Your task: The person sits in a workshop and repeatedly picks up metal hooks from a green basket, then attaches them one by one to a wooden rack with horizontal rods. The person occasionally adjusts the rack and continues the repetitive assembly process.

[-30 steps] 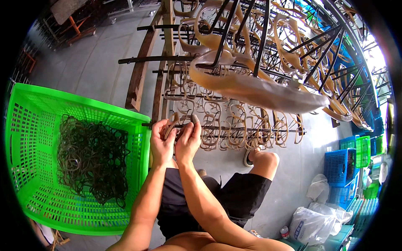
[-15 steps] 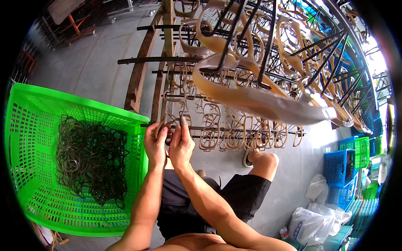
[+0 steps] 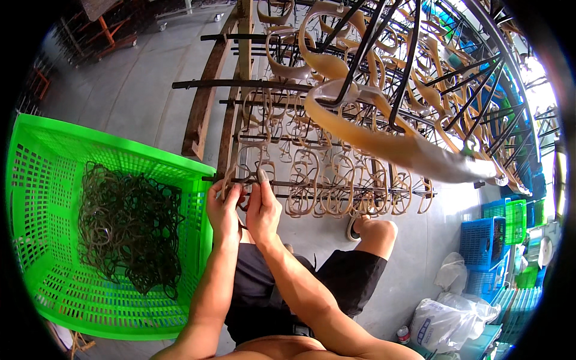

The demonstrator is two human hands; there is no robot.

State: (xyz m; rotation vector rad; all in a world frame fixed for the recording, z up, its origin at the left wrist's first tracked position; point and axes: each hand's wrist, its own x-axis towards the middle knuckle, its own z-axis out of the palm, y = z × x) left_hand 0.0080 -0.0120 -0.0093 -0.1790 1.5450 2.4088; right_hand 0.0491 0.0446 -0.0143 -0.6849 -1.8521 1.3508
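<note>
Both my hands are together at the near end of the rack, beside the basket's right rim. Between the thumb and fingers of my left hand (image 3: 224, 210) is a thin brown loop (image 3: 230, 178), close to the tip of a dark rod (image 3: 208, 179). My right hand (image 3: 263, 213) is closed at the same spot, thumb pointing up along the loop; its fingertips partly hide what they pinch. More brown loops (image 3: 304, 180) hang on the rods just beyond my fingers. A tangled pile of dark loops (image 3: 132, 228) lies in the green basket (image 3: 114, 327) at my left.
Wooden bars (image 3: 204, 108) hold the rods. Large amber loops (image 3: 372, 144) hang from black hooks close overhead at the right. Blue crates (image 3: 480, 240) and white plastic bags (image 3: 447, 324) stand on the right. A wheeled stand (image 3: 111, 36) is at the far left.
The large overhead loops have shifted rightward in the view. My hands stay at the rod end; the right fingers have moved slightly, and the loop stands a little more upright.
</note>
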